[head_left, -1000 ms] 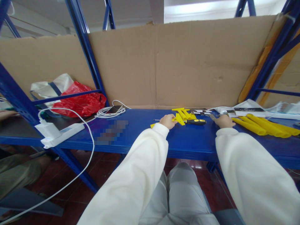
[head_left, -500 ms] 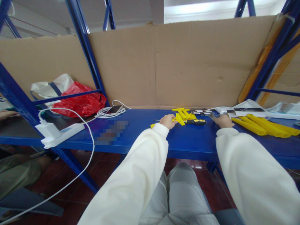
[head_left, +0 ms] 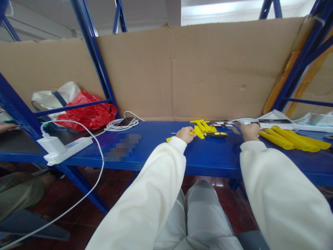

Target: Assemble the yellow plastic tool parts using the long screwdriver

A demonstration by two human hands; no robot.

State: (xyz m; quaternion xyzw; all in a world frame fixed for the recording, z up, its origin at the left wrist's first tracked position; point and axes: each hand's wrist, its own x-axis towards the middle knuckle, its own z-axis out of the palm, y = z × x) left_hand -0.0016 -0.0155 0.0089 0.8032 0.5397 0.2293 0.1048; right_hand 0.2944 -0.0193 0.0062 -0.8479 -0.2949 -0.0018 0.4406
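My left hand (head_left: 185, 134) is closed around a yellow T-shaped plastic handle (head_left: 199, 132), whose flat head sticks out on the right and whose other end shows left of the wrist. Just behind the head lie more yellow T-shaped handles (head_left: 204, 126). A screwdriver (head_left: 217, 135) with a black and yellow grip rests on the table, its shaft passing behind my left hand. My right hand (head_left: 249, 132) has its fingers curled at a clear plastic bag (head_left: 246, 121); what they touch is hidden. Beside it lies a flat metal blade (head_left: 235, 130).
Several yellow tubes (head_left: 293, 139) lie right of my right hand on the blue table (head_left: 156, 152). At left are a power strip (head_left: 70, 151), coiled white cable (head_left: 122, 125), a phone (head_left: 127, 121) and a red bag (head_left: 88, 111). A cardboard wall (head_left: 208, 69) stands behind.
My right hand has shifted slightly back and to the right, away from the metal blade and toward the clear bag. My left hand keeps its hold on the yellow handle.
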